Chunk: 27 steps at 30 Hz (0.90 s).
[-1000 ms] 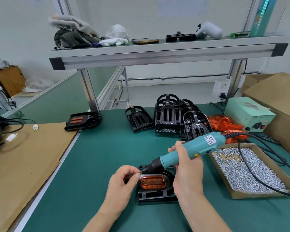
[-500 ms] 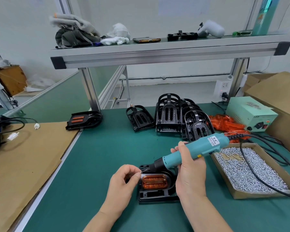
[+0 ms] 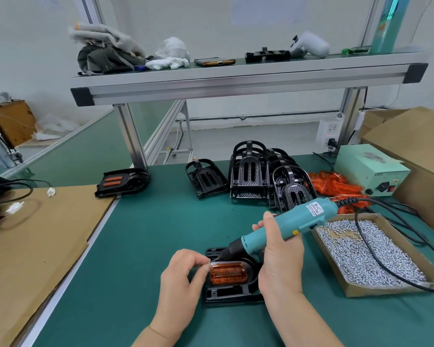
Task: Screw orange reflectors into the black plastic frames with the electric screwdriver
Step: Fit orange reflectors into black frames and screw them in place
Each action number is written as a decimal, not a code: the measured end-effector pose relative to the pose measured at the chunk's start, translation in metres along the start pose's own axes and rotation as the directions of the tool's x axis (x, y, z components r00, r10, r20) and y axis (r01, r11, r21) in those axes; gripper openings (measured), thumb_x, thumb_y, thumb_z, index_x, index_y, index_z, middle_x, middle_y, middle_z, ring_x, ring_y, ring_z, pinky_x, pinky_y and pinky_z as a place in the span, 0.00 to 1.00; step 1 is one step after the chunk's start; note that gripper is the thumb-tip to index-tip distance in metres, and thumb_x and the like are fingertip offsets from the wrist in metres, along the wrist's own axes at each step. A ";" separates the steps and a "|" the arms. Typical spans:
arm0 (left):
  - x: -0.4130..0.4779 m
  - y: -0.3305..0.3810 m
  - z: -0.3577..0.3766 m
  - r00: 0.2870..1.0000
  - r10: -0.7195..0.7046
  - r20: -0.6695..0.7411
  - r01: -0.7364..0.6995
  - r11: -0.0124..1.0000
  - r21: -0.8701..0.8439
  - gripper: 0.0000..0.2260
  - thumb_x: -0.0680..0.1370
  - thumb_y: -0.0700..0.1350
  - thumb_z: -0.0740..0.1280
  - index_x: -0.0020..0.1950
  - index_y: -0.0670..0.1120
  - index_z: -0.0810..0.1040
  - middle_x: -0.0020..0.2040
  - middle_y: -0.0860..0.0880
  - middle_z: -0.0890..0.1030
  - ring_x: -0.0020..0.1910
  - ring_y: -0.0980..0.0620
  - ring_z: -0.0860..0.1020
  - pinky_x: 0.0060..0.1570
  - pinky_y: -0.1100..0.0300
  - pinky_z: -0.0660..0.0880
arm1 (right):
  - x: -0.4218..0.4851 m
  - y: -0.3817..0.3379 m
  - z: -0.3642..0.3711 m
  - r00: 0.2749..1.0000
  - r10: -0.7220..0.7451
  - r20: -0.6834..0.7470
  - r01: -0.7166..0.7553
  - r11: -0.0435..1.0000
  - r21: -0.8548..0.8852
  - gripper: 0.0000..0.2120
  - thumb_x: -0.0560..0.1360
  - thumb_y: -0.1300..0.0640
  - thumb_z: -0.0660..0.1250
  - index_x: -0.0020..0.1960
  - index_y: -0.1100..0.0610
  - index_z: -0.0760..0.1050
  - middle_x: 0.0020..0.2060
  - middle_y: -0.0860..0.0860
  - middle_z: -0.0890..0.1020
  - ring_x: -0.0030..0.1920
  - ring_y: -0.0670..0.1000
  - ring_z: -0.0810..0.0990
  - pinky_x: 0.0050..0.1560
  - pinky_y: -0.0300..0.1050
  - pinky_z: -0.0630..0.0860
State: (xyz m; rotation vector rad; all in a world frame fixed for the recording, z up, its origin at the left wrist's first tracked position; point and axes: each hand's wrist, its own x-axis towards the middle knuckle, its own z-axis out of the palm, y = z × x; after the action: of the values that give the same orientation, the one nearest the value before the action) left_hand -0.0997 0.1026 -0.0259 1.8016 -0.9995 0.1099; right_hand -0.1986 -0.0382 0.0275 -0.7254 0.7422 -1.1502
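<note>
A flat sheet of brown cardboard [image 3: 35, 241] covers the far left of the green-topped bench [image 3: 161, 229], with a small white plug on a black wire [image 3: 51, 191] lying on it. At the cardboard's far right corner sits a black plastic frame with two orange strips fitted [image 3: 122, 182].

Nearer, the left hand [image 3: 181, 279] is curled. Its thumb and forefinger pinch what seems to be a small silver screw [image 3: 209, 262] at the tool's tip, though it is too small to be sure. Just right of it, the black plastic frame being worked on [image 3: 232, 294] lies flat on the bench with a ribbed orange rectangular reflector [image 3: 228, 272] seated in it.

The teal electric screwdriver with a black nose [image 3: 286, 226] slants down to the reflector's far left corner, and its nose hides part of the frame's far edge. The right hand [image 3: 281, 264] is wrapped around the tool's barrel and covers the frame's right side.

Behind stands a cluster of empty black arched frames [image 3: 251, 171], then a heap of loose orange reflectors [image 3: 336, 184]. A shallow cardboard tray of silver screws [image 3: 376, 254] lies to the right, with the screwdriver's black cable [image 3: 386, 266] looping across it. Beyond are a pale green power box [image 3: 371, 171] and large cardboard cartons [image 3: 416, 136].
</note>
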 end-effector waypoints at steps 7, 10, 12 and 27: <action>-0.002 0.000 0.004 0.993 0.119 0.005 -0.119 0.991 0.059 0.04 0.73 0.42 0.71 0.43 0.50 0.80 0.44 0.59 0.78 0.48 0.55 0.78 0.50 0.68 0.72 | 0.002 -0.004 0.007 0.998 -0.066 0.002 0.066 0.998 -0.012 0.08 0.76 0.59 0.73 0.50 0.55 0.74 0.33 0.47 0.82 0.38 0.47 0.84 0.43 0.42 0.78; -0.002 -0.001 0.004 0.998 0.065 0.018 -0.066 0.997 0.039 0.06 0.74 0.41 0.74 0.46 0.51 0.82 0.46 0.59 0.80 0.51 0.55 0.79 0.53 0.67 0.73 | 0.003 -0.006 0.014 0.993 -0.111 0.029 0.111 0.994 -0.010 0.08 0.76 0.59 0.73 0.51 0.55 0.74 0.35 0.50 0.80 0.36 0.48 0.82 0.41 0.39 0.78; -0.001 -0.001 0.003 0.999 0.017 0.033 -0.017 1.000 0.013 0.11 0.74 0.36 0.75 0.49 0.51 0.83 0.48 0.58 0.81 0.53 0.53 0.80 0.55 0.65 0.74 | 0.005 -0.008 0.019 0.987 -0.155 0.050 0.156 0.988 -0.018 0.08 0.76 0.59 0.73 0.51 0.56 0.74 0.34 0.48 0.80 0.35 0.47 0.82 0.39 0.37 0.78; 0.011 -0.003 -0.010 0.787 -0.176 0.592 0.094 0.982 0.166 0.60 0.61 0.64 0.75 0.72 0.68 0.28 0.76 0.66 0.50 0.76 0.67 0.51 0.72 0.68 0.53 | -0.009 0.000 0.035 0.864 -0.389 0.318 0.475 0.839 -0.264 0.08 0.71 0.45 0.71 0.43 0.48 0.76 0.32 0.47 0.81 0.34 0.54 0.81 0.40 0.49 0.79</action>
State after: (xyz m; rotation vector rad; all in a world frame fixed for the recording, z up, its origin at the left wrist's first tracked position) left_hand -0.0868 0.1051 -0.0180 2.0730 -1.3203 -0.5442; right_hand -0.1722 -0.0253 0.0478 -1.3607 0.5712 -1.3215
